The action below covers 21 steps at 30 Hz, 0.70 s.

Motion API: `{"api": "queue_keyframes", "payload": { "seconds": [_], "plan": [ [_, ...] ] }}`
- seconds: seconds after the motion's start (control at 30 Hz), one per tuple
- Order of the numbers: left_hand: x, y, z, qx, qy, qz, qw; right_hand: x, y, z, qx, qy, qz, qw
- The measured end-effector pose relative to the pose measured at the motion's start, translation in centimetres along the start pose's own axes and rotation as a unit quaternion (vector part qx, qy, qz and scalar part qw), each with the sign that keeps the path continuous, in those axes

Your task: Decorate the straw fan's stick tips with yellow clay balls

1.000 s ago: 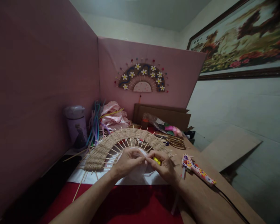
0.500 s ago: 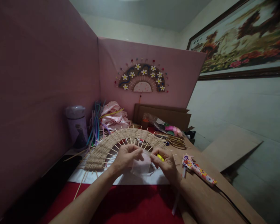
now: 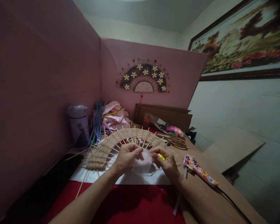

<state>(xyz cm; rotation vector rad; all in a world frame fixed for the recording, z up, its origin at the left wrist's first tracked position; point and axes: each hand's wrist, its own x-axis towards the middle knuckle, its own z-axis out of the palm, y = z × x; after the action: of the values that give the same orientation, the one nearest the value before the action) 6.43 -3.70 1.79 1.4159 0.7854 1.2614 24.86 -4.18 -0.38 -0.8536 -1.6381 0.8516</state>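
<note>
My left hand pinches the upper left part of a small, clear plastic bag or sheet. At its upper right corner, the fingertips of my right hand close on the same plastic. A small yellow object shows among the right fingers; its kind is hidden. Behind both hands lies a woven twine fan, arched, with thin wooden sticks poking out along its inner and outer edges. A white sheet lies beneath it.
To the right lies a flower-patterned glue gun with a black cord. Gold-handled scissors lie behind it. A purple bottle, pipe cleaners and pink cloth stand back left. A decorated fan hangs on the pink panel.
Both hands stay at nearly the same place with the plastic between them. The right fingers have shifted slightly at its corner. The whole view has moved a little.
</note>
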Motion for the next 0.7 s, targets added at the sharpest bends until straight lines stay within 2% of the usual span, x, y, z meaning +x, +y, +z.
{"api": "queue_keyframes", "payload": {
  "seconds": [0.27,0.43,0.6,0.7],
  "plan": [
    [0.2,-0.4,-0.1,0.017,0.015,0.015,1.0,0.0,-0.6,0.0,-0.064,-0.017,-0.015,0.998],
    [0.2,-0.8,-0.2,0.037,-0.009,0.024,0.999,-0.1,-0.7,0.1,-0.064,-0.034,-0.008,0.997],
    [0.2,-1.2,-0.1,0.033,-0.033,0.005,0.999,0.0,-0.4,0.0,-0.013,-0.005,0.014,1.0],
    [0.4,-1.5,0.0,0.007,-0.015,-0.035,0.999,0.5,0.1,-0.2,0.044,0.038,0.041,0.997]
  ]
}}
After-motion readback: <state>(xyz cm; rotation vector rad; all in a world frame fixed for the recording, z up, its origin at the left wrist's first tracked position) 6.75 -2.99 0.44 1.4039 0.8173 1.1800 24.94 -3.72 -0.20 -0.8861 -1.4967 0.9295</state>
